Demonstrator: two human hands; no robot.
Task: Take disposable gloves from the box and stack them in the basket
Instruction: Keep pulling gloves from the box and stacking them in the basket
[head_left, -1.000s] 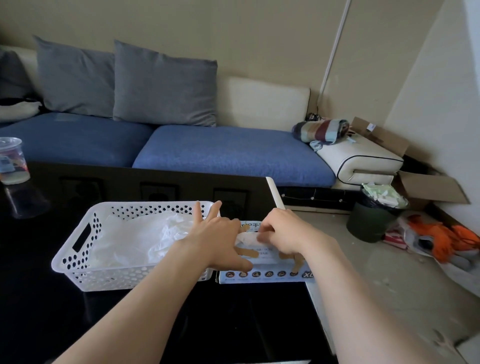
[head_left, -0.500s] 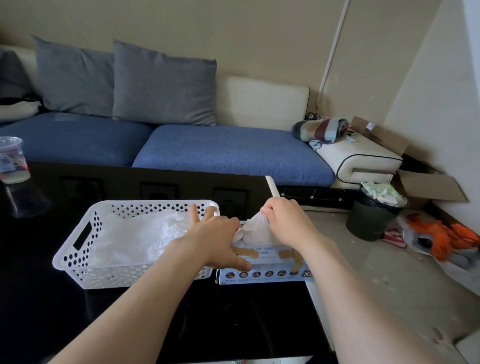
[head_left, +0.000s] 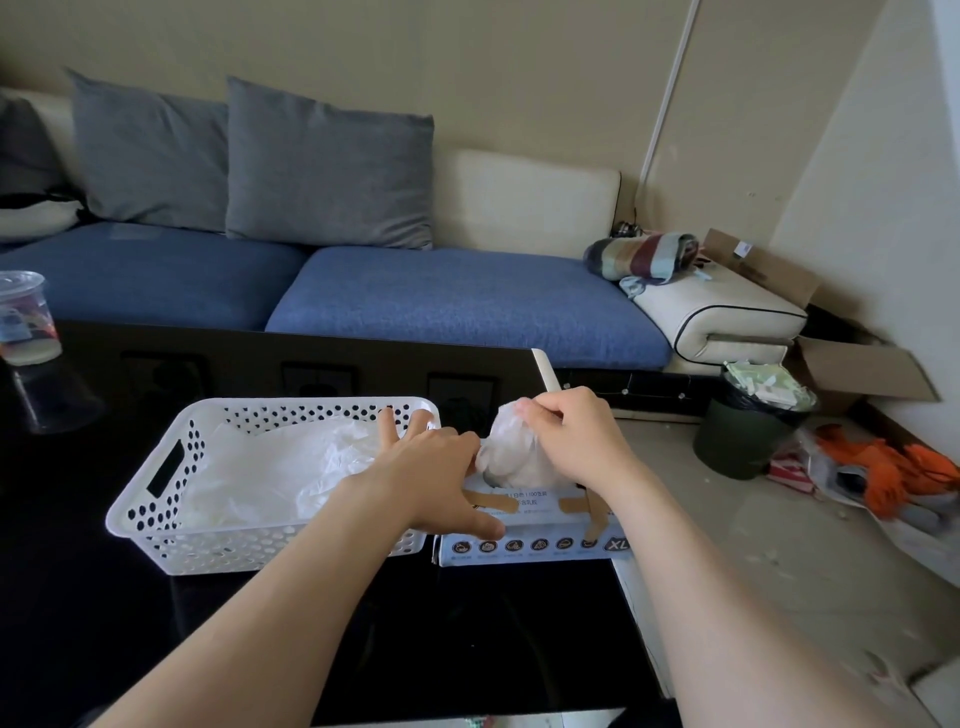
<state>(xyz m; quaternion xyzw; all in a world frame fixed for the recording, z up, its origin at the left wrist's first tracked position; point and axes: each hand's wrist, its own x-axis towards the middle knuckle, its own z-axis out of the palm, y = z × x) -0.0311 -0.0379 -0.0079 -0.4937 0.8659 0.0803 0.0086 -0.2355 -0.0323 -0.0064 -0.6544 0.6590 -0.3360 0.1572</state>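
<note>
1. Progress, as far as I can see from here: a loose pile of clear gloves (head_left: 270, 467) already lies in the white basket (head_left: 156, 499), just to the left of the left hand (head_left: 431, 473). It covers most of the basket floor, so I judge the job is well under way.
2. One more glove (head_left: 511, 452) is partly out of the box (head_left: 535, 545). It stands up in a crumpled bunch between the two hands, and its lower end is in the slot.
3. The right hand (head_left: 576, 441) pinches the top of that glove with curled fingertips, raised a little above the box lid.
4. The left hand lies flat and spread on the box's near-left corner. Its thumb stretches along the lid and its fingers reach towards the basket's near rim. It grasps nothing and looks to be holding the box down.
5. Box and basket sit side by side on the black worktop (head_left: 467, 623), touching or nearly so. A plastic cup (head_left: 23, 317) stands far out beyond the left hand.
6. What is left for this glove: free it from the slot, carry it across past the left hand, and lay it on the pile. I cannot tell how many gloves remain in the box.
</note>
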